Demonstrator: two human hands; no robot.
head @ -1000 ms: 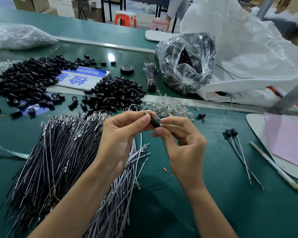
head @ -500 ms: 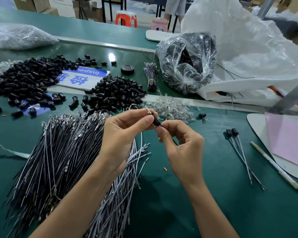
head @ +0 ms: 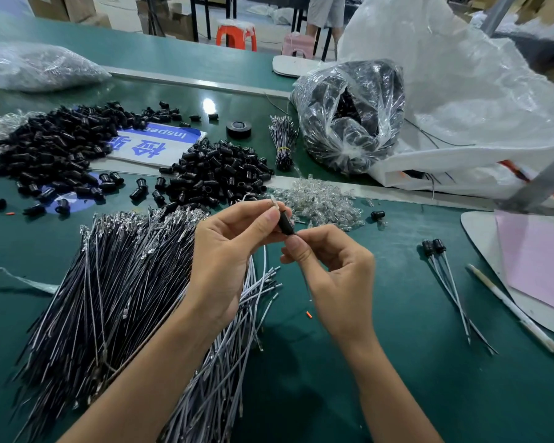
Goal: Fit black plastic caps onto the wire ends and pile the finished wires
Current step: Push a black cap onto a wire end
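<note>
My left hand [head: 227,254] pinches a black plastic cap [head: 285,222] between thumb and forefinger, with a clear tip poking out of its upper end. Just below the cap, my right hand [head: 330,279] pinches the thin wire that runs into it. A big heap of loose black and grey wires [head: 109,298] lies under my left forearm. Two piles of black caps [head: 218,174] [head: 48,145] sit behind it. Two capped wires [head: 445,276] lie together on the green table to the right.
A heap of small clear parts [head: 320,199] lies behind my hands, a stray cap [head: 377,215] beside it. Further back are a tied wire bundle [head: 283,145], a tape roll [head: 239,128], and a clear bag of dark parts [head: 349,116]. A white pen [head: 515,311] and pink paper [head: 538,260] lie right.
The cap has slid along the wire so the clear tip now shows above my left fingers. My right hand's grip has shifted down the wire, just under the cap.
</note>
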